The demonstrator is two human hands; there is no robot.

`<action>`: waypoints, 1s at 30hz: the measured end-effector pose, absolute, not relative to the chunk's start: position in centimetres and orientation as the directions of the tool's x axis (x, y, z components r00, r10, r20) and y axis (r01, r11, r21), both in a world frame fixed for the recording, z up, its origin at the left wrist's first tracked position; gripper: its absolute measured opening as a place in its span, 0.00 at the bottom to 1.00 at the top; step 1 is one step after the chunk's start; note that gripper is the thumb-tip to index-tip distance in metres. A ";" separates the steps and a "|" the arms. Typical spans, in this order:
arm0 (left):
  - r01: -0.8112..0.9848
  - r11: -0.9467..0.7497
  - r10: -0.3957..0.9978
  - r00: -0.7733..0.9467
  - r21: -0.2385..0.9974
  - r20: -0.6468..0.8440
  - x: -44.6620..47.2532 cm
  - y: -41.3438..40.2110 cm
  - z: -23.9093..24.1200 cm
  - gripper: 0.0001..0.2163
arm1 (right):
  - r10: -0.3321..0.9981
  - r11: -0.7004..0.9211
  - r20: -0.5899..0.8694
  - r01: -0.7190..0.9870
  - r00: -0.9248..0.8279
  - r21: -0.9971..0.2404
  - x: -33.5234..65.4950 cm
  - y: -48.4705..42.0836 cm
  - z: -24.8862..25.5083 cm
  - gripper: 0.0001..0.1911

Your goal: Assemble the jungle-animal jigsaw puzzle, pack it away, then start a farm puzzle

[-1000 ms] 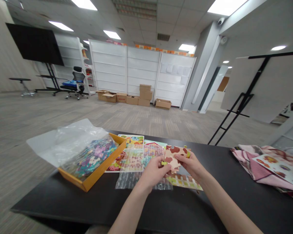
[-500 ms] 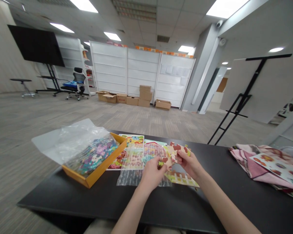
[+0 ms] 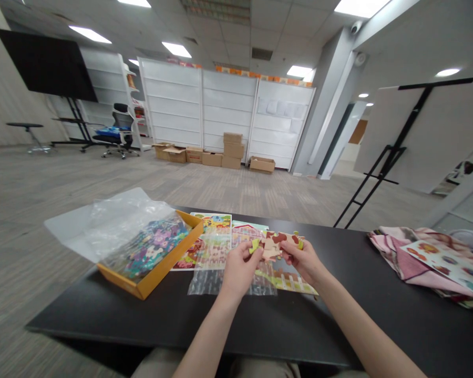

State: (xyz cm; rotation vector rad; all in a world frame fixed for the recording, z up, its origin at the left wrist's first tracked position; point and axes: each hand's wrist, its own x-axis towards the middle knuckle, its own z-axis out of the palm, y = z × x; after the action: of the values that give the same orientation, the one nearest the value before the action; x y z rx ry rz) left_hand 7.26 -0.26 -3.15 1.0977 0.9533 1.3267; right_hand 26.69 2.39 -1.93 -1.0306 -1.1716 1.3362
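Both hands hold a joined cluster of puzzle pieces with brown and cream cow patches, just above the black table. My left hand pinches its left edge, fingers closed. From the right, my right hand grips the same cluster. Under the hands lie colourful puzzle picture sheets and a clear plastic bag.
An orange tray of loose puzzle pieces, covered by a clear plastic bag, sits at the left of the table. Pink cloth and a printed sheet lie at the right. A black easel stand rises behind the table.
The cluster of pieces has been lowered and tilted flatter between my hands. My left hand has shifted its grip along the left edge.
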 end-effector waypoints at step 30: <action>-0.063 -0.209 0.975 -0.097 0.976 0.202 8.0 -0.2 -3.4 0.09 | 0.910 0.396 0.414 0.260 0.014 -0.880 25.7 1.3 -1.6 0.24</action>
State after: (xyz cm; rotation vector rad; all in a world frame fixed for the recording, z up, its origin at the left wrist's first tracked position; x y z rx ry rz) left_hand 8.05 -0.21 -3.44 1.2597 1.1149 1.4626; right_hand 25.71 1.28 -1.60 -1.0941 -1.5080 0.7104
